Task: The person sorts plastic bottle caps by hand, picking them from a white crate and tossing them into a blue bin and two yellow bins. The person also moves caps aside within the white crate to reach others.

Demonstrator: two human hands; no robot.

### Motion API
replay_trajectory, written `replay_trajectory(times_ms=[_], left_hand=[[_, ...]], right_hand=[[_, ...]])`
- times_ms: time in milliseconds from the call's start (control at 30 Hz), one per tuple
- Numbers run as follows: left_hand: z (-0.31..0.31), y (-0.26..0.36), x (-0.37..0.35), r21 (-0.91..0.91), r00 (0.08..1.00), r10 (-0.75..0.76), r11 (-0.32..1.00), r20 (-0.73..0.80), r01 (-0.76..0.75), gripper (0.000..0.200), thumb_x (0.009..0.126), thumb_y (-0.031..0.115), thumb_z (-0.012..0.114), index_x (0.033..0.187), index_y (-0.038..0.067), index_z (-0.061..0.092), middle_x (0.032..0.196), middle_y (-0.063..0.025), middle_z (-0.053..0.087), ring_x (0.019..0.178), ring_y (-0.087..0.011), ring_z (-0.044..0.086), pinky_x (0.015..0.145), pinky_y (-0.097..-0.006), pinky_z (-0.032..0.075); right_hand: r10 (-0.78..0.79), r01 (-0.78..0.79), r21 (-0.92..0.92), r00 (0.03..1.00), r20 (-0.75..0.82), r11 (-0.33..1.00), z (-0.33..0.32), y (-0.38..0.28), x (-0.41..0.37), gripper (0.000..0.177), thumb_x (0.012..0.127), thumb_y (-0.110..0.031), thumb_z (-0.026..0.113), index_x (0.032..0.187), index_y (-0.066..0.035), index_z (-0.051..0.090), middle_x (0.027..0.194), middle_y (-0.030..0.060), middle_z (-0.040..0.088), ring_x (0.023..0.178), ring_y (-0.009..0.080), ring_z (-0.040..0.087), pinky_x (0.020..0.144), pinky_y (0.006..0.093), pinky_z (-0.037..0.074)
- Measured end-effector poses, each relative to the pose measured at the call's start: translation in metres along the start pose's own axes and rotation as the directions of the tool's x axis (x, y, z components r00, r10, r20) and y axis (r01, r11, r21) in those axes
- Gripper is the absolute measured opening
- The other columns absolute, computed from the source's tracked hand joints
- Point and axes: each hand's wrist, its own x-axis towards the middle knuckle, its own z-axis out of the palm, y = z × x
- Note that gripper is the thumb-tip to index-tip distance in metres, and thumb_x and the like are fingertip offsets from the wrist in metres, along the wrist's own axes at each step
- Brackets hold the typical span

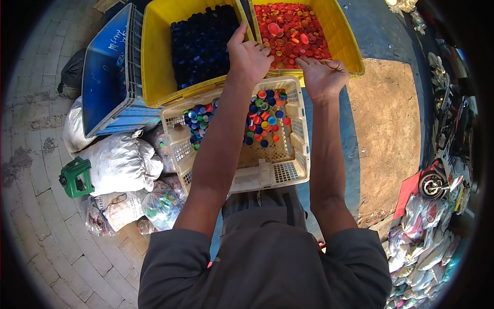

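Both my hands are raised over the near rims of two yellow bins. My left hand (249,57) is above the right side of the yellow bin (158,56) of dark blue caps (200,46), fingers apart, palm bare. At the near edge of the other yellow bin (342,38), which holds red and orange caps (293,31), is my right hand (325,78); its fingers are bent, and whether they hold anything is too small to tell. Below my forearms a cream plastic crate (303,139) contains mixed caps (265,121), partly hidden by my left forearm.
A blue crate (103,72) stands at the left, above white sacks (121,162), a green plastic container (77,177) and a clear bag (162,206). Brown board (386,139) lies on the right. Farther right are a motorbike wheel (432,184) and piled bags (422,257).
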Motion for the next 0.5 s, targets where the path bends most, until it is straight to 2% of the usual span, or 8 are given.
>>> replay_trajectory(times_ms=[33, 133, 167, 200, 267, 333, 367, 500], left_hand=[[-0.011, 0.004, -0.012, 0.087, 0.99, 0.036, 0.995, 0.136, -0.048, 0.08, 0.088, 0.045, 0.054, 0.136, -0.013, 0.027, 0.145, -0.0334, 0.019, 0.138, -0.0403, 0.019, 0.115, -0.0505, 0.013], [-0.076, 0.01, -0.031, 0.154, 0.987, 0.017, 0.987, 0.159, -0.041, 0.065, 0.092, 0.041, 0.051, 0.131, -0.009, 0.04, 0.141, -0.0303, 0.033, 0.132, -0.0374, 0.034, 0.112, -0.049, 0.024], [-0.103, 0.008, -0.039, 0.087, 0.989, 0.021, 0.996, 0.144, -0.034, 0.054, 0.093, 0.038, 0.051, 0.122, -0.007, 0.049, 0.132, -0.026, 0.044, 0.125, -0.0345, 0.043, 0.108, -0.0474, 0.031], [-0.133, 0.002, -0.048, 0.018, 0.992, 0.022, 1.0, 0.127, -0.025, 0.045, 0.094, 0.035, 0.05, 0.113, -0.005, 0.058, 0.123, -0.0216, 0.055, 0.118, -0.0316, 0.051, 0.104, -0.0458, 0.039], [-0.191, -0.014, -0.067, -0.045, 0.997, 0.016, 0.999, 0.072, -0.012, 0.035, 0.094, 0.032, 0.052, 0.094, 0.0, 0.065, 0.104, -0.0127, 0.065, 0.101, -0.0258, 0.06, 0.093, -0.0421, 0.048], [-0.238, -0.034, -0.084, -0.022, 0.974, -0.046, 0.999, -0.222, 0.042, 0.03, 0.092, 0.031, 0.056, 0.091, 0.002, 0.064, 0.096, -0.0102, 0.065, 0.091, -0.0234, 0.06, 0.086, -0.0395, 0.051], [-0.255, -0.043, -0.094, -0.017, 0.953, -0.074, 0.997, -0.295, 0.073, 0.029, 0.091, 0.031, 0.057, 0.091, 0.002, 0.064, 0.094, -0.0094, 0.064, 0.089, -0.0228, 0.06, 0.085, -0.0387, 0.051], [-0.301, -0.072, -0.125, -0.007, 0.863, -0.147, 0.986, -0.484, 0.165, 0.027, 0.089, 0.03, 0.061, 0.092, 0.004, 0.063, 0.088, -0.0067, 0.061, 0.082, -0.0211, 0.058, 0.081, -0.0367, 0.051]], right_hand=[[0.023, -0.022, -0.025, 0.999, 0.038, 0.999, -0.016, -0.003, 0.005, 0.065, 0.071, -0.009, 0.047, 0.129, 0.014, 0.027, 0.139, 0.0293, 0.028, 0.126, 0.0424, 0.037, 0.113, 0.0535, 0.023], [-0.125, 0.216, -0.366, 0.958, 0.259, 0.905, -0.057, 0.013, -0.024, 0.058, 0.079, -0.005, 0.048, 0.131, 0.012, 0.029, 0.128, 0.024, 0.043, 0.113, 0.0351, 0.052, 0.101, 0.0475, 0.04], [-0.068, 0.18, -0.556, 0.974, 0.216, 0.811, -0.071, 0.024, -0.035, 0.048, 0.081, -0.005, 0.051, 0.125, 0.01, 0.038, 0.119, 0.0199, 0.05, 0.103, 0.0305, 0.057, 0.091, 0.0426, 0.046], [-0.022, 0.134, -0.723, 0.987, 0.162, 0.678, -0.091, 0.037, -0.044, 0.038, 0.083, -0.005, 0.053, 0.119, 0.008, 0.047, 0.11, 0.0158, 0.058, 0.092, 0.026, 0.063, 0.081, 0.0377, 0.052], [-0.03, 0.229, -0.952, 0.973, 0.228, 0.201, -0.147, 0.075, -0.044, 0.028, 0.078, -0.008, 0.064, 0.104, 0.002, 0.059, 0.088, 0.0088, 0.063, 0.074, 0.0237, 0.064, 0.069, 0.0368, 0.052], [-0.029, 0.314, -0.943, 0.947, 0.319, -0.111, -0.186, 0.103, -0.044, 0.031, 0.075, -0.012, 0.07, 0.102, 0.0, 0.061, 0.079, 0.0107, 0.063, 0.07, 0.0222, 0.063, 0.066, 0.0349, 0.051], [-0.015, 0.346, -0.9, 0.932, 0.362, -0.265, -0.2, 0.113, -0.044, 0.032, 0.073, -0.014, 0.073, 0.101, -0.001, 0.063, 0.075, 0.0116, 0.063, 0.069, 0.0214, 0.063, 0.064, 0.034, 0.051], [0.033, 0.34, -0.849, 0.933, 0.358, -0.404, -0.222, 0.137, -0.041, 0.037, 0.072, -0.019, 0.074, 0.105, -0.01, 0.061, 0.092, 0.0153, 0.061, 0.083, 0.0351, 0.063, 0.071, 0.0446, 0.051]])
